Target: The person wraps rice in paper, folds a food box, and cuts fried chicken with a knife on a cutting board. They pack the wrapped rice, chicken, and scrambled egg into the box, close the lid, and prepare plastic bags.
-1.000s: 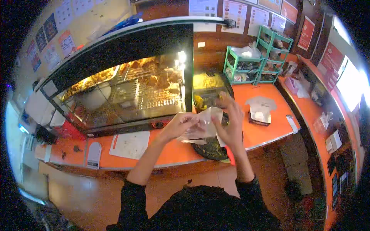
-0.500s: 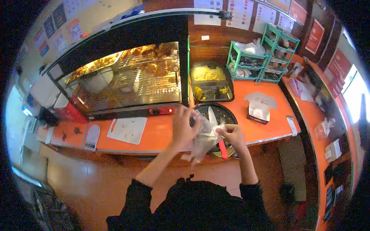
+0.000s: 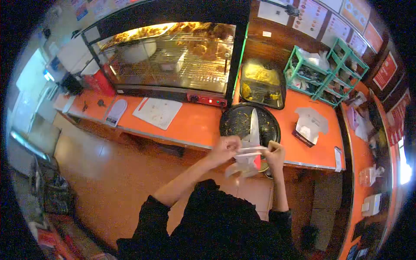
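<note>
A thin, see-through plastic piece point(image 3: 247, 162), like a bag or loose glove, is stretched between my two hands, its lower part hanging down. My left hand point(image 3: 226, 148) pinches one end with curled fingers. At the other end, my right hand point(image 3: 274, 153) has its fingers closed on the plastic. Just behind my hands, a knife point(image 3: 254, 123) lies across the round black pan point(image 3: 232, 125), which has crumbs in it. The knife's red handle shows partly behind the plastic.
A lit glass warmer point(image 3: 173, 56) with browned food stands at the back left. In front of it lies a white cutting board point(image 3: 158, 113). Right of it are a black tray point(image 3: 273, 102) with yellow food, green tiered racks point(image 3: 318, 89) and an open paper box point(image 3: 305, 130).
My view has shifted, so the counter appears farther left and lower on the right side. My hands have pulled the plastic into a taut band; my left hand has lowered.
</note>
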Motion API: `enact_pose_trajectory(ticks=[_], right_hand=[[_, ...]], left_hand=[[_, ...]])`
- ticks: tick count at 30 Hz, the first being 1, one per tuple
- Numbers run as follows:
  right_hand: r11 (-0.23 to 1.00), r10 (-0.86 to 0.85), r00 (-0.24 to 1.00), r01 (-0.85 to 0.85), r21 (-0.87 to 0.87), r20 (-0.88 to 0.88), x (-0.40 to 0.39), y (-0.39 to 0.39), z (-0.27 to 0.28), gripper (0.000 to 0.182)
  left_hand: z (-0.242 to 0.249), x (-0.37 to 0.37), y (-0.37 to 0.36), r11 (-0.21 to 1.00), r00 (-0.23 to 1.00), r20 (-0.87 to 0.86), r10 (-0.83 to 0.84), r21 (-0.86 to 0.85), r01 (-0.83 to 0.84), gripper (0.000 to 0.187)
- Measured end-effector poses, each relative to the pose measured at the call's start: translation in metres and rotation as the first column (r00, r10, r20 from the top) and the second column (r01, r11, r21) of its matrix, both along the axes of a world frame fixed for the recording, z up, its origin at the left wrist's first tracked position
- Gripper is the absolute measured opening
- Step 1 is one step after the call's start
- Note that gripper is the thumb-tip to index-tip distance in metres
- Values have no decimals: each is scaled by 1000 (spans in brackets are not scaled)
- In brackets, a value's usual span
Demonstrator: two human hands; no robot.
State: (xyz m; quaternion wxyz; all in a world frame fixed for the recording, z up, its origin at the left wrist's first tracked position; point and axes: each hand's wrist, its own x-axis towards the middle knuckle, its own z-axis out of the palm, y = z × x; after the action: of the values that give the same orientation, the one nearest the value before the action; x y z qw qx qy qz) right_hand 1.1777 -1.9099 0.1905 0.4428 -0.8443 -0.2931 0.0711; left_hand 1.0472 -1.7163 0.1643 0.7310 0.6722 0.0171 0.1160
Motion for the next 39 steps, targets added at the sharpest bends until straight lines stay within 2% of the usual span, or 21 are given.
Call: enact_pose_trajectory(ticks=[1, 2, 3, 5, 7, 9, 11, 12, 14, 17, 23, 24, 25, 26, 29, 30, 31, 33, 36, 38, 39], right_hand=[[1000, 13, 1000, -13, -3, -4, -7, 11, 9, 25], [999, -26, 923, 16, 30, 384, -16, 24, 14, 21], [997, -75, 698, 28, 78, 712, -25, 33, 20, 21], [995, 31, 638, -89, 34, 770, -35, 35, 17, 25], [786, 437, 328, -593, -177, 838, -33, 42, -13, 28], [739, 562, 353, -621, -262, 748, -33, 44, -28, 30], [868, 447, 878, -381, -318, 170, -24, 50, -36, 48], [863, 456, 874, -388, -323, 170, -19, 57, -46, 48], [911, 272, 790, -28, 411, -550, -15, 72, -65, 49], [720, 553, 469, 146, 678, -688, -23, 86, -60, 57], [729, 579, 462, 75, 680, -672, -11, 100, -35, 48], [740, 567, 481, 59, 670, -669, -12, 106, -26, 47], [751, 555, 499, 43, 658, -666, -13, 113, -14, 47], [678, 512, 434, 326, 659, -741, -19, 123, -3, 48], [365, 852, 277, 294, 883, -444, 28, 168, -21, 55], [650, 495, 774, -28, 760, -395, 33, 196, -1, 52], [791, 277, 954, -161, 591, -110, 36, 220, 18, 50], [936, -57, 911, -93, 339, 409, 39, 265, 51, 47], [903, -286, 882, 117, 414, 374, 38, 327, 49, 59], [881, -433, 747, 232, 413, 504, 36, 352, 46, 52], [858, -299, 919, 142, 493, 256, 18, 351, 71, 51]], left_hand=[[-12, 0, -5, 968, 980, 198, 25, 239, -73, 13], [1, -10, -9, 791, 970, 223, 102, 573, -215, 20], [7, -14, -11, 789, 969, 222, 112, 573, -223, 20], [13, -17, -12, 432, 840, 233, 490, 772, -466, 28], [15, -16, -12, 385, 847, 254, 467, 803, -454, 33], [23, -16, -19, 393, 902, 165, 399, 858, -330, 45], [4, -10, -29, 326, 895, 211, 392, 878, -350, 51], [0, -8, -36, 292, 891, 236, 388, 885, -362, 54], [-2, -6, -51, 266, 879, 277, 388, 880, -394, 62], [0, 2, -60, 243, 866, 299, 400, 877, -415, 68], [4, 11, -48, 199, 891, 280, 357, 909, -365, 64], [14, 13, -52, 580, 907, 86, 411, 743, -334, 60], [7, 13, -55, 636, 945, 72, 321, 723, -271, 57], [1, 12, -58, 688, 973, 55, 226, 698, -199, 55], [19, -18, -44, 375, 946, 257, -199, 912, -169, 52], [23, -23, -28, 343, 904, 292, -311, 922, -179, 51], [27, -29, -12, 314, 850, 319, -420, 930, -193, 51], [6, -28, 24, 360, 906, 384, -176, 882, -304, 53], [-7, -35, 97, 242, 835, 530, 148, 799, -550, 55], [-6, -63, 156, 282, 928, 227, 295, 907, -312, 50], [-16, -70, 185, 275, 877, 252, 410, 882, -382, 47]])
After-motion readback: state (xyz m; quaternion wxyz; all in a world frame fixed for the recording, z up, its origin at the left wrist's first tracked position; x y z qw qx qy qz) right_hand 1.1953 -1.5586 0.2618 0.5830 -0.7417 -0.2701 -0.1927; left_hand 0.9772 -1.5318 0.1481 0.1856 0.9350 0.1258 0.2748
